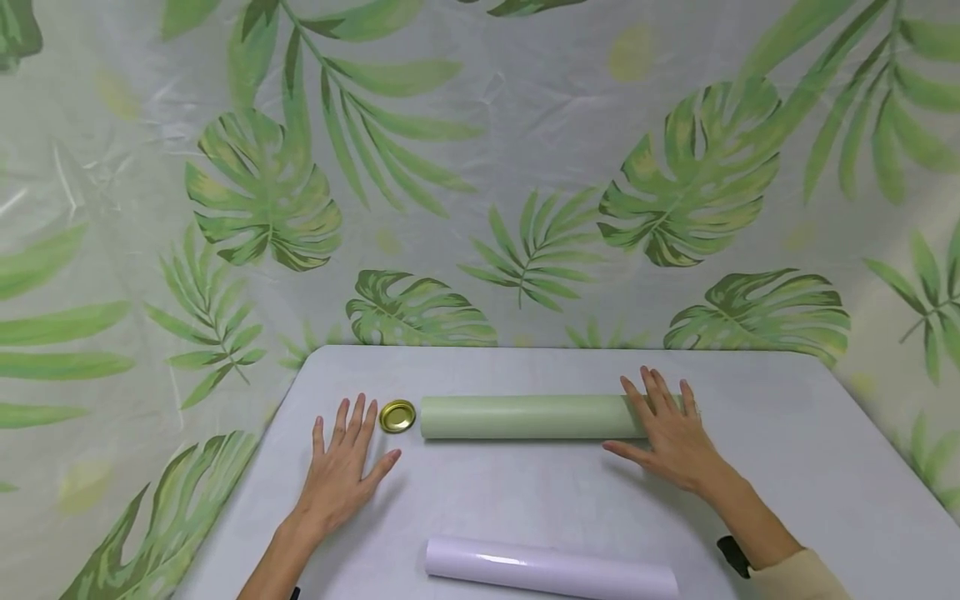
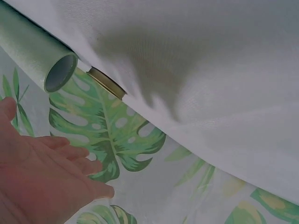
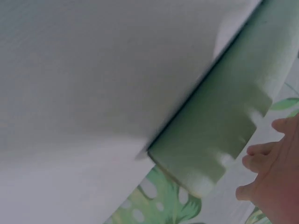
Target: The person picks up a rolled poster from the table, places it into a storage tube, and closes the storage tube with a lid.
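A pale green roll [image 1: 525, 417] lies crosswise on the white table, its hollow end showing in the left wrist view. Over its right part my right hand [image 1: 675, 437] is spread, fingers straight; the right wrist view has this hand apart from the roll [image 3: 215, 112], casting a finger shadow on it. My left hand [image 1: 337, 471] is held with fingers spread, left of a small round gold lid [image 1: 397, 416] and holding nothing. The lid [image 2: 106, 83] sits just off the roll's left end. Closer to me lies a glossy pale lilac roll [image 1: 551, 568], touched by neither hand.
The white table [image 1: 517, 492] has rounded far corners. Behind it and along the sides hangs a sheet [image 1: 540, 150] printed with green leaves. The lilac roll runs off the bottom of the head view. A dark band [image 1: 733, 556] is on the right wrist.
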The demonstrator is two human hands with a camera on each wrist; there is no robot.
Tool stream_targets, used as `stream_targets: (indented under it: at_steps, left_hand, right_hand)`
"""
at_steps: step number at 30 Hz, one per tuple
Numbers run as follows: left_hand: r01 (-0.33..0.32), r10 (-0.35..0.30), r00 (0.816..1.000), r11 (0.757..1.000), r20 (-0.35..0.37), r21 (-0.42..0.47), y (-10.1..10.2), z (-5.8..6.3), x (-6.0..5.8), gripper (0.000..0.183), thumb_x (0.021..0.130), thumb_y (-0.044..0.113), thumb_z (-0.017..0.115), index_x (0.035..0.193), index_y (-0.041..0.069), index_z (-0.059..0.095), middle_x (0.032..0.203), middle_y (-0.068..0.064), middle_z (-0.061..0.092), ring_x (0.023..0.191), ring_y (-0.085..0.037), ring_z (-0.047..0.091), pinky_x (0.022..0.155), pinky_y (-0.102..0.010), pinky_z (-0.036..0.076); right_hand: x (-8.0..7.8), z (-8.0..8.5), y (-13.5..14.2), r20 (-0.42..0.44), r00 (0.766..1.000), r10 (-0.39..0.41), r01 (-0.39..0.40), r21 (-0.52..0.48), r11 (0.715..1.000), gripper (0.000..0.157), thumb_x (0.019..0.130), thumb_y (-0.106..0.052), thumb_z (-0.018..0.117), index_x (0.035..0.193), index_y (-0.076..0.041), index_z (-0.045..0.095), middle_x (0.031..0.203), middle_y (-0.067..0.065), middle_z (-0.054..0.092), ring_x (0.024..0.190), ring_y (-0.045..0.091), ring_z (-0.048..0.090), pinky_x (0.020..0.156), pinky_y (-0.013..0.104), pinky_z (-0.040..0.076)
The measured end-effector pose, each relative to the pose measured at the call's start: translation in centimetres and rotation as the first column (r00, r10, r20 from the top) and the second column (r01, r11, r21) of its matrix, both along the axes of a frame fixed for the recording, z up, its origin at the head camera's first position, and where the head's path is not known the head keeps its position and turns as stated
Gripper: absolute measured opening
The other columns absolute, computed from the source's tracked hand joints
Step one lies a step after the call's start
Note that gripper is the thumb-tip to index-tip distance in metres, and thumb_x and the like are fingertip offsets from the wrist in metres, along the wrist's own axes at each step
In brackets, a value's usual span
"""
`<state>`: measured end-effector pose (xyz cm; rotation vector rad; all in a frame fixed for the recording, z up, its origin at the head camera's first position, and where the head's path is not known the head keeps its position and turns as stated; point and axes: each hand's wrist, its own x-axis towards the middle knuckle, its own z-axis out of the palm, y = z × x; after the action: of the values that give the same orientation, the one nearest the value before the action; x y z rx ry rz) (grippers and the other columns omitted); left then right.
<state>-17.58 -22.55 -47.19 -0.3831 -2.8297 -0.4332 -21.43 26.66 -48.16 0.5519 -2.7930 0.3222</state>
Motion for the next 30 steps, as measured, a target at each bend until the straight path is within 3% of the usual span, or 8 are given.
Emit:
stream_targets:
  at_steps: [18,30]
  left_hand:
    - [0.004,-0.004,1.000,1.000,0.025,0.000,-0.1,-0.4,0.3,0.081,0.103,0.051,0.055,0.162,0.002,0.028,0.171,-0.020,0.021,0.159,-0.044,0.015,0.123,-0.070,0.003]
    - [0.035,-0.035,0.999,0.999,0.027,0.002,0.7,-0.1,0.7,0.081,0.103,0.051,0.057,0.162,0.002,0.030,0.172,-0.018,0.020,0.159,-0.042,0.016,0.123,-0.070,0.004]
  right_hand:
    - [-0.9,-0.3,-2.2,0.009,1.000,0.020,-0.020,0.025,0.999,0.094,0.088,-0.066,0.069,0.157,-0.009,0.040,0.162,0.031,0.034,0.152,0.049,0.030,0.118,0.074,0.016]
    - [-1.8,-1.1,-2.7,-0.062,0.998,0.013,-0.010,0.055,0.998,0.080,0.087,-0.060,0.074,0.147,-0.011,0.054,0.134,0.025,0.059,0.128,0.047,0.055,0.110,0.073,0.033]
